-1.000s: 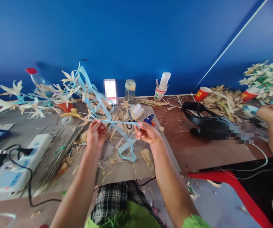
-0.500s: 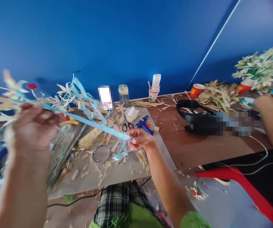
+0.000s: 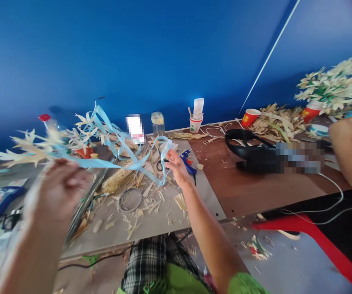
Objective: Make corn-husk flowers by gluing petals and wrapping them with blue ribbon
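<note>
My left hand [image 3: 62, 190] is raised close to the camera and blurred, closed on a long light-blue ribbon [image 3: 114, 163] and a stem of pale straw flowers [image 3: 29, 147]. The ribbon runs right from it and curls up in a loop beside my right hand [image 3: 176, 165]. That hand hovers over the board with its fingers stretched out, next to the black-handled scissors [image 3: 160, 163] and a blue glue gun [image 3: 188, 161]. I see nothing gripped in it. A wire ring [image 3: 129, 199] lies among straw scraps just below.
More ribbon-wrapped straw flowers [image 3: 93, 130] stand at the back left. A glass jar [image 3: 157, 122], paper cup [image 3: 195, 123], red cup [image 3: 248, 117] and black headset [image 3: 252, 153] sit on the table. Another person's hand [image 3: 347, 130] works at right by a flower bunch [image 3: 331, 83]. A red chair [image 3: 310, 241] stands below.
My left hand pulled the ribbon up and out to the left with the flower stem. My right hand let go of the ribbon and moved forward towards the scissors.
</note>
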Tool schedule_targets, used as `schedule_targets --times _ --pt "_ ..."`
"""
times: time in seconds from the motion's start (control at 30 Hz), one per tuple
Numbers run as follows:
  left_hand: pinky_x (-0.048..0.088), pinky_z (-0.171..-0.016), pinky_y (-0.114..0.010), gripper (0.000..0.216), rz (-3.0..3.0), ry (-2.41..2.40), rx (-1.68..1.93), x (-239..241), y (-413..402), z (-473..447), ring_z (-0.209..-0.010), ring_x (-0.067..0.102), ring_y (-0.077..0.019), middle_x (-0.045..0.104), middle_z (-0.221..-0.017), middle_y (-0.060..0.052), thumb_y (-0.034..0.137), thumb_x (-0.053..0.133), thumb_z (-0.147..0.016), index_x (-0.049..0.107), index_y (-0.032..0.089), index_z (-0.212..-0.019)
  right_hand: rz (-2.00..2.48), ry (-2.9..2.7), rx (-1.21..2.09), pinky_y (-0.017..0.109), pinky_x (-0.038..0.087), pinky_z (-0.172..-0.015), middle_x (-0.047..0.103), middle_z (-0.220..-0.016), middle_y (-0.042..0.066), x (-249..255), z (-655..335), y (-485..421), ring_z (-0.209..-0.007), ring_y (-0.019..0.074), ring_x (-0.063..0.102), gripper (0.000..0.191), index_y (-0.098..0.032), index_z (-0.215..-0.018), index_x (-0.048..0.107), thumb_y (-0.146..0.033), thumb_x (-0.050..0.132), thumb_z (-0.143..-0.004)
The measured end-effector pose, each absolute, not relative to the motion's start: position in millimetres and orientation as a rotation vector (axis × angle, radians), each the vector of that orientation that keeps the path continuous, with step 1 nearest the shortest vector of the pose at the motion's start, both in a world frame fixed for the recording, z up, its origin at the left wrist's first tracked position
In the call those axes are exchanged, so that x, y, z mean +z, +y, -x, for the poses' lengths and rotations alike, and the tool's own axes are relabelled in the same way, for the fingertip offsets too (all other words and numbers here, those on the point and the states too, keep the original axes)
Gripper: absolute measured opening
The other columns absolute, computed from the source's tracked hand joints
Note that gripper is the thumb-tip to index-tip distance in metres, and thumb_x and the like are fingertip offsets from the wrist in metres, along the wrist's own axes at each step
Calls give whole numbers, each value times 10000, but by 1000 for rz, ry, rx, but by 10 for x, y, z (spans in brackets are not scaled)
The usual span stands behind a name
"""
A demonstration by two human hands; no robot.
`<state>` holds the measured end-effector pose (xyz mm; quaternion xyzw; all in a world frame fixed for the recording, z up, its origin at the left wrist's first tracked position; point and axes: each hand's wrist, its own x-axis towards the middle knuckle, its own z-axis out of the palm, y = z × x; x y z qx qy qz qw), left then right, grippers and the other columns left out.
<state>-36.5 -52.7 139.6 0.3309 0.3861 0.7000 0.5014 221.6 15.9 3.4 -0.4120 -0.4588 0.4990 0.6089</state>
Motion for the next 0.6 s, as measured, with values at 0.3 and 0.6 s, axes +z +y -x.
schedule_targets --times 0.3,0.6 --pt "345 -397 -152 246 -668 930 1284 479 -239 -558 -395 412 -25 486 -525 60 86 732 -572 515 153 -665 1163 -515 853 293 450 -810 597 -1045 88 -24 -2315 280 -913 169 563 394 -163 -1003 566 -328 545 -646" --pt "297 -383 -162 269 -755 1059 1355 -15 207 -558 -359 421 -49 461 -455 75 161 738 -553 493 162 -663 1333 -694 736 281 447 -759 564 -953 76 -167 -2355 383 -808 153 532 393 -161 -1015 535 -381 535 -689"
